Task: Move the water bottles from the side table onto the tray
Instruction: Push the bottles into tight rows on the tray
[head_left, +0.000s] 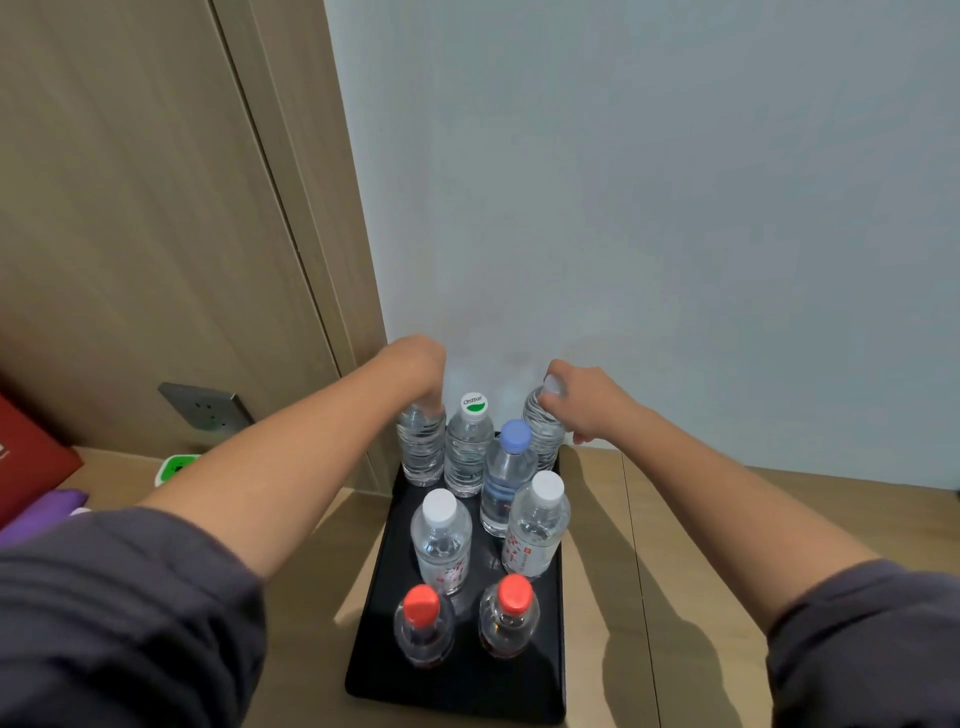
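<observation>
Wooden table (675, 519), crowded tray (467, 691), left hand (415, 369) grips back-left bottle (422, 447), right hand (587, 400) back-right bottle (543, 426)

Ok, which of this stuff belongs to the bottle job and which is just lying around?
Job: black tray; back-left water bottle, gripped by the left hand; back-right water bottle, gripped by the right hand; six more bottles standing on the tray.
Lying about: wall socket; green-and-white gadget; red folder; purple cloth.
</observation>
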